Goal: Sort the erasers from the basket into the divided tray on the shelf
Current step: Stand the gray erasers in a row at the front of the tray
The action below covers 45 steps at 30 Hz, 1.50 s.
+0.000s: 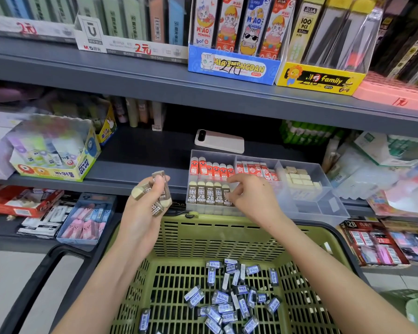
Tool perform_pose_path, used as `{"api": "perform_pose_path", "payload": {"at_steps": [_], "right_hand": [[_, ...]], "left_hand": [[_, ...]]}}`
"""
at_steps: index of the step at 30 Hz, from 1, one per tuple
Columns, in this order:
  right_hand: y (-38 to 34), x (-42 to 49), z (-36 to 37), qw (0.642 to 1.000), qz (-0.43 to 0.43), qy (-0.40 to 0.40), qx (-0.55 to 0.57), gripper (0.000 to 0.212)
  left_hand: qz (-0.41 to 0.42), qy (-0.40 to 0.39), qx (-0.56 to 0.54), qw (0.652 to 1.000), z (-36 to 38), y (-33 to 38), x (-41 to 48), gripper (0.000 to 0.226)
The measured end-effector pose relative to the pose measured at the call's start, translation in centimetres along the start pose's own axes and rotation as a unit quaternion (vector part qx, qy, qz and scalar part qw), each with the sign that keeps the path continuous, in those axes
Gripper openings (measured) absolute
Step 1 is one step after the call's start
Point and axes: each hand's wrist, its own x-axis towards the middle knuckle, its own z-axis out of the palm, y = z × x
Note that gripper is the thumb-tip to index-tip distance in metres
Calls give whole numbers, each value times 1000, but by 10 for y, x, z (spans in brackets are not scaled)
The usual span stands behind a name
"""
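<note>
A clear divided tray [307, 208] stands on the shelf edge. Its compartments hold red erasers [211, 168], red-white erasers [256, 169], plain cream erasers [299, 179] and a front row of brown 2B erasers [206, 192]. My left hand [145, 208], left of the tray, grips several brown 2B erasers [158, 189]. My right hand [249, 196] hovers at the right end of the brown row, fingers curled, pinching the last brown eraser [226, 193] there. Below, a green basket [203, 235] holds several blue-labelled erasers [229, 297].
A white phone [219, 141] lies on the shelf behind the tray. A glue-stick box [56, 153] stands to the left. Lower shelves hold a bin of pink and blue erasers [85, 220] and packaged erasers [372, 242]. The shelf above carries pencil-lead display boxes [232, 66].
</note>
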Motion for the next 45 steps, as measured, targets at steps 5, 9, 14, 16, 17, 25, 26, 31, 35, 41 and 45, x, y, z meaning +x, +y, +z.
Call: {"api": "perform_pose_path", "payload": {"at_steps": [5, 9, 14, 16, 17, 25, 26, 31, 35, 41, 45], "right_hand": [[4, -3, 1, 1000, 15, -1, 22, 30], [-7, -16, -9, 993, -58, 96, 25, 23], [-29, -34, -19, 939, -56, -44, 337, 2], [-27, -33, -25, 909, -27, -28, 414, 3], [-24, -32, -28, 893, -16, -17, 449, 7], [10, 8, -46, 929, 6, 58, 365, 7], [13, 11, -42, 950, 4, 47, 307, 4], [16, 17, -21, 985, -32, 27, 170, 5], [15, 19, -20, 992, -40, 13, 116, 8], [20, 17, -14, 993, -58, -7, 103, 5], [24, 20, -8, 993, -44, 28, 107, 7]], "left_hand": [[10, -14, 23, 1000, 1, 1, -3, 11], [8, -38, 13, 999, 8, 1, -7, 21], [6, -140, 64, 988, 33, 0, -19, 40], [-7, -148, 77, 986, 41, -1, -21, 44], [-11, -148, 94, 984, 43, -1, -21, 41], [-78, -133, 70, 986, 41, -1, -22, 6], [-84, -124, 63, 987, 40, -1, -22, 4], [-132, -94, 1, 987, 33, 3, -22, 25], [-154, -79, -35, 984, 32, 7, -20, 42], [-134, -96, -8, 986, 26, 9, -20, 47], [-101, -105, 48, 988, 24, 8, -22, 43]]}}
